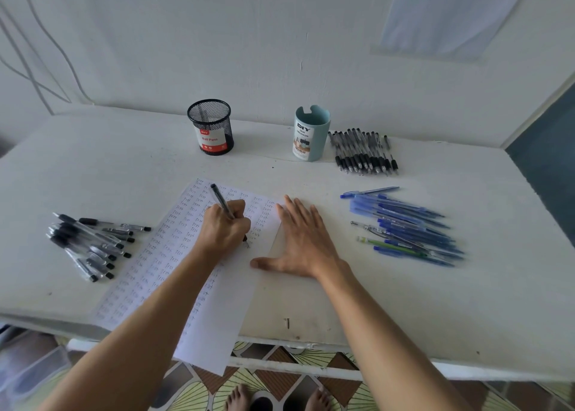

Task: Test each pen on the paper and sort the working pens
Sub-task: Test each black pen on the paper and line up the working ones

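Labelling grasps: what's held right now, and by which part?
Left hand grips the pen low on its barrel, near the tip; right hand lies flat, holding nothing.

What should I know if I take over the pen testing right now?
Left grip holds a black pen, tip on the paper. Right grip presses flat on the paper's right edge.
A pile of black pens lies left, a row of black pens back right, blue pens right. The mesh cup and teal organizer stand at the back; no pens stick out.
Done: most of the paper is filled with "test". Left: finish this pen; which piles are tested, I cannot tell.
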Demonstrator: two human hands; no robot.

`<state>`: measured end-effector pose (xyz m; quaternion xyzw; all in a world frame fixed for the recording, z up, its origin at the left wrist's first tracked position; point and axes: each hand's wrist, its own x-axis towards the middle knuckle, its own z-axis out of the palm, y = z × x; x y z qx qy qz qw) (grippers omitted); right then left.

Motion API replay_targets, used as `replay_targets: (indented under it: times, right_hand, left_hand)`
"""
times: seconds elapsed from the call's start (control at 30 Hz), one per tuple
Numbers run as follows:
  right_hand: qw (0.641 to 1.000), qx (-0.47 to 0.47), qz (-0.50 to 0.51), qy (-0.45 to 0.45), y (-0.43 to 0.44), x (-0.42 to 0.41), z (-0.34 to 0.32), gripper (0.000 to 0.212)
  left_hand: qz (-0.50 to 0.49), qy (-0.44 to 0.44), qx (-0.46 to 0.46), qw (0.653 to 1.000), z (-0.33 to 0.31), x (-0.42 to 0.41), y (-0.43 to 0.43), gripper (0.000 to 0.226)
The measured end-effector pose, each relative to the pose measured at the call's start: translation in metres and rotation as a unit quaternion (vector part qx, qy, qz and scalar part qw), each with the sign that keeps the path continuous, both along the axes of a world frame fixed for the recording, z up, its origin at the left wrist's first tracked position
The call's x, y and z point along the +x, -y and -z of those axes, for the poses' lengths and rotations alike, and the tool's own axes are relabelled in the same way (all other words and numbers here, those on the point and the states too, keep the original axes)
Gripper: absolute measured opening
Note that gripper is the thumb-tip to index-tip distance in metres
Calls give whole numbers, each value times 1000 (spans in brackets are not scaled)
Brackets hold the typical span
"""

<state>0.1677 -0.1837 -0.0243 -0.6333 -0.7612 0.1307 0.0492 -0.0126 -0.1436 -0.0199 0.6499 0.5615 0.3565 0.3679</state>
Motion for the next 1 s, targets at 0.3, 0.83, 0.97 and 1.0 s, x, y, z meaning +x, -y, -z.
replay_targets:
  times: [0.3, 0.83, 0.97, 1.0]
  right_hand:
    - [1000, 0, -3, 8, -1, 0, 1, 133]
    - [1000, 6, 5, 13, 7, 5, 7, 105]
    - [1000, 11, 0, 17, 7, 6, 7, 104]
    - [1000, 13, 1, 8, 7, 6, 7, 106]
  left_hand:
    - [-19, 257, -76, 963, -4, -3, -10, 33]
    - [-17, -110, -49, 993, -5, 10, -19, 30]
    - [14, -214, -84, 973, -12, 20, -27, 40]
    - [20, -232, -90, 968, -15, 22, -28, 42]
